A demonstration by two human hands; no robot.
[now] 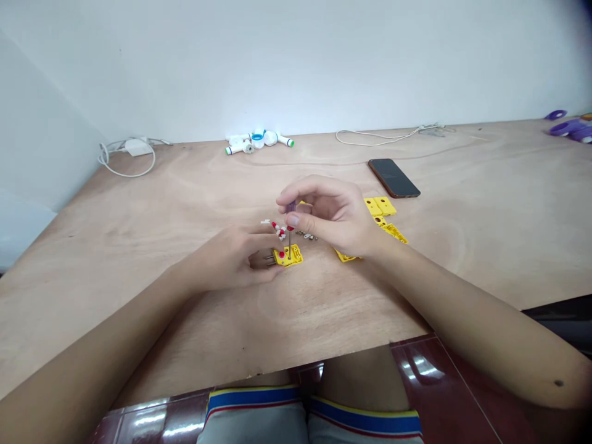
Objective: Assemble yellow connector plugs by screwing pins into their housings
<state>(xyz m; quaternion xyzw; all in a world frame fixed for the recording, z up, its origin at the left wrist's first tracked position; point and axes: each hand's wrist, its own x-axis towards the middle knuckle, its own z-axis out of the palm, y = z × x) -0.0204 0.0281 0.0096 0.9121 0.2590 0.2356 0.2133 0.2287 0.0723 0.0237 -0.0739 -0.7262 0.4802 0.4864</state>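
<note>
My left hand [245, 254] lies on the table with thumb and fingers closed around the sides of a small yellow plug [296, 253]. Metal prongs stick out of the plug toward my palm, and a red round part sits on its top. Above it, my right hand [330, 209] grips the dark purple handle of a screwdriver [290, 239] between thumb and fingers. The screwdriver stands upright, its tip down at the plug. Just behind the plug lie small red-and-white pieces [279, 230] and several tiny metal parts [307, 235], partly hidden by my right hand.
More yellow plug shells [380, 206] lie to the right, some behind my right wrist. Farther back are a black phone [394, 178], white tubular parts [258, 140], a charger with cable [137, 147], a thin white cable [370, 143] and purple rings [571, 129]. The table's front edge is near my legs.
</note>
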